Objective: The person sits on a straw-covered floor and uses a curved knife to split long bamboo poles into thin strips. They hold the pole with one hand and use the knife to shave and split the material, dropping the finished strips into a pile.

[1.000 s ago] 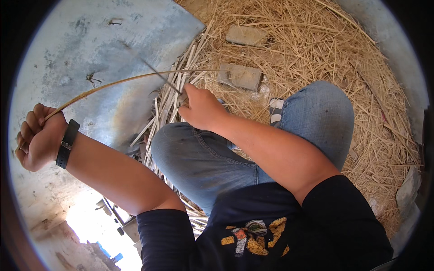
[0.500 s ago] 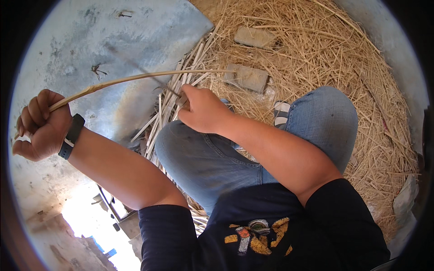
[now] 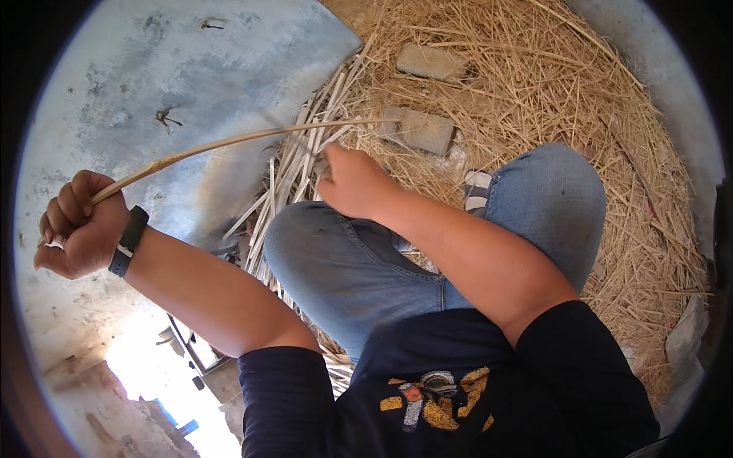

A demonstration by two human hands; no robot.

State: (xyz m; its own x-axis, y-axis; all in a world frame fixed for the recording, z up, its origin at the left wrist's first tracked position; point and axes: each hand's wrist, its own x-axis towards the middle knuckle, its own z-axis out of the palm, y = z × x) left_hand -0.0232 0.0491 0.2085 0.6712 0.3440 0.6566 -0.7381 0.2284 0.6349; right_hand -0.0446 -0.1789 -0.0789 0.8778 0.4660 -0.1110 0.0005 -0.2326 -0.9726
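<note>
My left hand (image 3: 85, 225), raised at the far left, is closed around one end of a long bamboo strip (image 3: 229, 141). The strip arches to the right, and its far tip reaches a grey brick (image 3: 418, 130) on the floor. Closed in a fist, my right hand (image 3: 355, 182) is above my bent knee, just below the strip. From it a thin dark blade, like a knife's, runs up and to the left, blurred by motion. The fist hides its handle.
Split strips (image 3: 294, 164) lie in a bundle beside the blue-grey wall (image 3: 168, 69). Loose shavings (image 3: 527, 84) cover the floor around a second brick (image 3: 431, 61). My legs (image 3: 336, 267) are folded below my hands. Bright light enters at the lower left.
My left hand has shifted slightly right and down with the bamboo strip. My right hand has moved a little to the right, and its dark blade has swung closer to the split strips.
</note>
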